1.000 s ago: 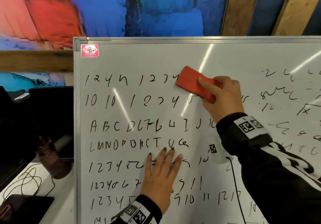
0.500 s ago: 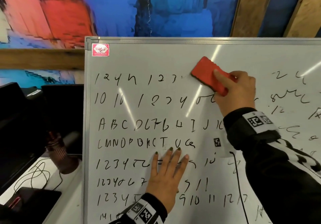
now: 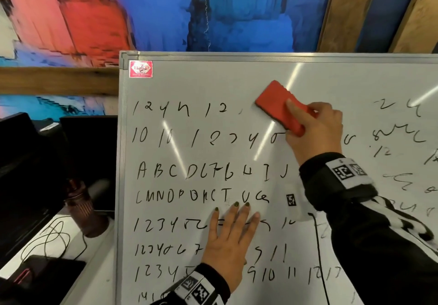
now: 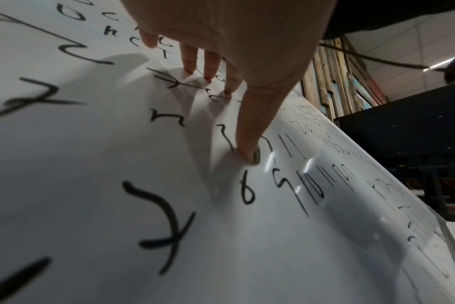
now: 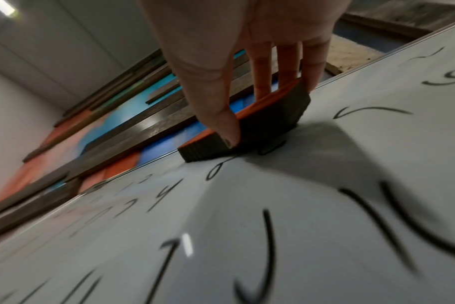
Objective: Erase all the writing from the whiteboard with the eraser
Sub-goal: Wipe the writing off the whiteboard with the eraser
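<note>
Against the upper part of a whiteboard [image 3: 237, 86], a red eraser [image 3: 279, 105] is held by the right hand [image 3: 315, 134], with the thumb laid along one long edge and the other fingers [image 5: 288, 65] curled over the far edge, as is seen from the right wrist; its dark felt face [image 5: 260, 125] is pressed to the board, tilted so that its free end points up and to the left. The eraser is placed at the end of the top row of black handwritten figures [image 3: 180, 109], just above a second row of figures. Lower down, the left hand [image 3: 227, 245] is laid flat on the board, fingers straight and slightly spread, nothing being held, and rows of letters and figures are partly covered by it; from the left wrist the fingertips [image 4: 247, 152] are seen touching the surface. A red label [image 3: 140, 69] is stuck at the board's top left corner. Fainter marks [image 3: 398, 136] are scattered over the right side of the board.
</note>
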The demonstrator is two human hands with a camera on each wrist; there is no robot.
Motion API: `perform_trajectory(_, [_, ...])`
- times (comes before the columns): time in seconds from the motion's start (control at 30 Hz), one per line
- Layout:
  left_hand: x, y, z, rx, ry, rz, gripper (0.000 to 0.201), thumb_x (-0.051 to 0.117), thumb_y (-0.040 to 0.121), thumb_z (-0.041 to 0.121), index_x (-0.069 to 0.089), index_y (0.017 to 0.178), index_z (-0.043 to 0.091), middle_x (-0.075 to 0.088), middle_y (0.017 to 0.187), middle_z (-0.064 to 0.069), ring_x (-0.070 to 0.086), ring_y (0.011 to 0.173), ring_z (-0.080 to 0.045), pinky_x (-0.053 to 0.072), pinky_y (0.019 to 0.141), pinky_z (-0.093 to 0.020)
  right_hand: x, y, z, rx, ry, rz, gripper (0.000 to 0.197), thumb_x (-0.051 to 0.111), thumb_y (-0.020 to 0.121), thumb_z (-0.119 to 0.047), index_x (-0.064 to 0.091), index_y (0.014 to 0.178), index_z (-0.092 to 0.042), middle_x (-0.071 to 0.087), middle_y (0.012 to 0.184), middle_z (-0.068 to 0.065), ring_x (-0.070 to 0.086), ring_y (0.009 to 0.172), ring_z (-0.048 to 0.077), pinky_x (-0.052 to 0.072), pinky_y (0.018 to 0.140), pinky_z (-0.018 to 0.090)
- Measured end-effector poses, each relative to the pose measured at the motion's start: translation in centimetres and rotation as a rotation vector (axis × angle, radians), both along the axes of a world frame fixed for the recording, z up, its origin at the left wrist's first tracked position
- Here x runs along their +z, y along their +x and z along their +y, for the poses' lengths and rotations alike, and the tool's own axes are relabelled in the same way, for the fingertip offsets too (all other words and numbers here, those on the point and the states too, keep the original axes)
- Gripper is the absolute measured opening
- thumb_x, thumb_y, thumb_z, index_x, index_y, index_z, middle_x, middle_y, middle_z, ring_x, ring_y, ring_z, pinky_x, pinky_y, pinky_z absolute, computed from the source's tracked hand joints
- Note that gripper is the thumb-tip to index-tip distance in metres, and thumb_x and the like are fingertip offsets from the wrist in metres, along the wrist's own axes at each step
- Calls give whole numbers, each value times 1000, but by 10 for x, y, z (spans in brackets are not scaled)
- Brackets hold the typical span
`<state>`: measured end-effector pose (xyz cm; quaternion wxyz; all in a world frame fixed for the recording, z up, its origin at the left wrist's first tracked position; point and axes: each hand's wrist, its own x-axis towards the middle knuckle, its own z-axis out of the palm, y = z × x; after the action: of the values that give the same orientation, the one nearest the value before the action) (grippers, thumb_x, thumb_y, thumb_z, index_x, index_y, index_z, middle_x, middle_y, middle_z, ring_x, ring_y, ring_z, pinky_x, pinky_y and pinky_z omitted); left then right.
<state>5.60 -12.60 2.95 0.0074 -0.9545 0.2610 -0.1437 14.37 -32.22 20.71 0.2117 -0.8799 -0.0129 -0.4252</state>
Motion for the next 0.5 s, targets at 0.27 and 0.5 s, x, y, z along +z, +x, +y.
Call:
perform_trajectory(0.27, [3, -1, 2, -4, 13, -7, 123, 83, 42, 54, 28, 146, 19, 25, 152, -9, 24, 138, -31, 15, 106, -59, -39, -27, -9, 21, 23, -15, 56, 73, 71, -7, 62, 122, -28, 52, 117, 16, 42, 105, 37, 41, 89, 49])
perform_trajectory(0.5, [3, -3, 1, -10, 4, -25, 125, 85, 39, 53, 30, 145, 19, 28, 150, -10, 27, 136, -31, 18, 103, -60, -64, -45, -7, 122, -144, 14, 61, 77, 63, -2, 65, 117, -28, 56, 114, 16, 46, 101, 37, 42, 87, 47])
